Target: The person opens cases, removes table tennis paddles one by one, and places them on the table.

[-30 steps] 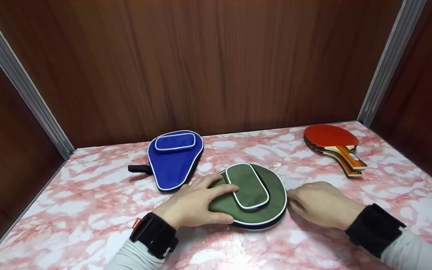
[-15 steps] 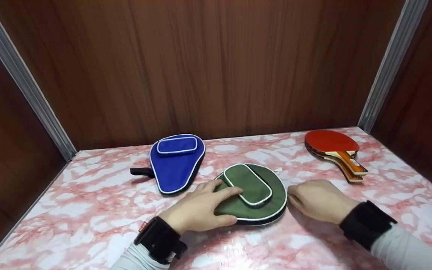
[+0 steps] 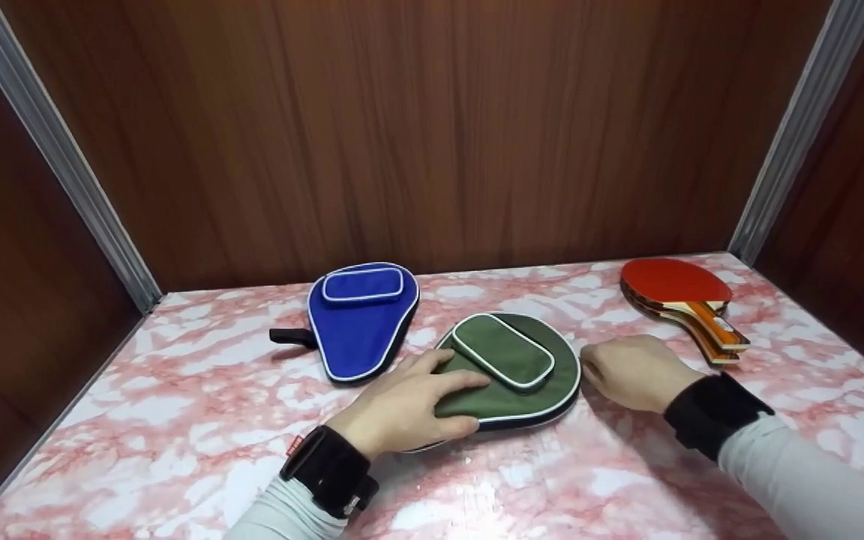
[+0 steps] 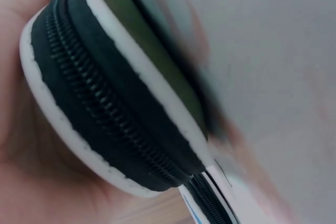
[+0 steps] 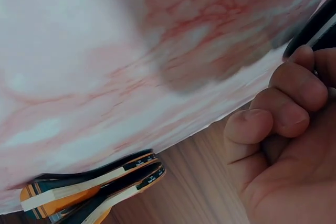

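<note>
We find the green case (image 3: 526, 403) at lower centre, turned anticlockwise and shifted upward over the last second. Our left hand (image 3: 406, 405) rests on its left side, fingers apart. Our right hand (image 3: 631, 369), also higher, pinches at its right edge; we judge this as zipper (image 4: 100, 93) work.

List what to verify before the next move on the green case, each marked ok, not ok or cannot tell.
1. Left hand steadying the green case: ok, fingers spread on top.
2. Right hand in position: ok, curled at the case's edge.
3. Zipper pull between its fingers: cannot tell, hidden.
4. Zipper closed all round: cannot tell; the stretch by the left palm looks shut.
5. Paddles clear of the right hand: ok, apart.
</note>
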`<state>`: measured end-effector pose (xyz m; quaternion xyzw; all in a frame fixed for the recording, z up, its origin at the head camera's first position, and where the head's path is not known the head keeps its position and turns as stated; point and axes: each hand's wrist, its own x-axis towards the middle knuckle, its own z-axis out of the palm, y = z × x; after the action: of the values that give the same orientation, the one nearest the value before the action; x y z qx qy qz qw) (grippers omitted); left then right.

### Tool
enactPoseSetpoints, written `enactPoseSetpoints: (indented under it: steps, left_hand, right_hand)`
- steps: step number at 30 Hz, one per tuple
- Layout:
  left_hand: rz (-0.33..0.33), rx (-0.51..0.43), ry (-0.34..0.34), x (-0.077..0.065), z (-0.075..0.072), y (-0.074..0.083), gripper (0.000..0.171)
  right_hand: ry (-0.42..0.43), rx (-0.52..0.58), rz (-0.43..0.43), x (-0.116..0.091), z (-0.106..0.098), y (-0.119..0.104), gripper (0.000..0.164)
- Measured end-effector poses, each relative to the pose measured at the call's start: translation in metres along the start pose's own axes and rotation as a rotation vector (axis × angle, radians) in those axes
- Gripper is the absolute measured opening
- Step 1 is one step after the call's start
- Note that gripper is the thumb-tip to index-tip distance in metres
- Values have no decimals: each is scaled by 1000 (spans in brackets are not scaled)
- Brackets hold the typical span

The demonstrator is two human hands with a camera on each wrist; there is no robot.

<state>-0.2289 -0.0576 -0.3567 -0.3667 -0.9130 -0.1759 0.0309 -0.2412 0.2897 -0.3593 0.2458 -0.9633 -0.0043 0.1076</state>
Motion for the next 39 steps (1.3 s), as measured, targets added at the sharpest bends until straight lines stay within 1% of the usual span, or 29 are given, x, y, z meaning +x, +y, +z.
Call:
enactPoseSetpoints:
  steps: [7,13,16,25,30,32,35,37,39]
  left_hand:
    - [16,-3,0,4,-3,4,53]
    - [14,-10,3,2,-4,2,53]
    - [15,-18,4,1,-3,1,53]
    - [23,-30,14,0,-1,1,53]
    - [13,-20,18,1,-1,3,53]
    - [3,-16,20,0,-1,5,53]
    - [-8,-12,13,-1,-2,9,55]
    - [-2,-22,0,-2,-4,11,55]
    - [21,-30,-14,-1,-5,13,54]
  right_hand:
    - [26,-9,-11,-18,-1,-6,29]
    - [18,16,-38,-26,-2,-20,28]
    - [29,32,-44,-30,-1,-29,30]
    - [64,43,-102,-36,-1,-52,31]
    - [79,74,-139,-35,0,-57,35]
    - [77,87,-127,-34,1,-56,37]
    - [57,81,-75,-28,1,-52,37]
    - [27,71,-28,-20,0,-46,35]
    - [-4,60,27,-11,-1,-38,33]
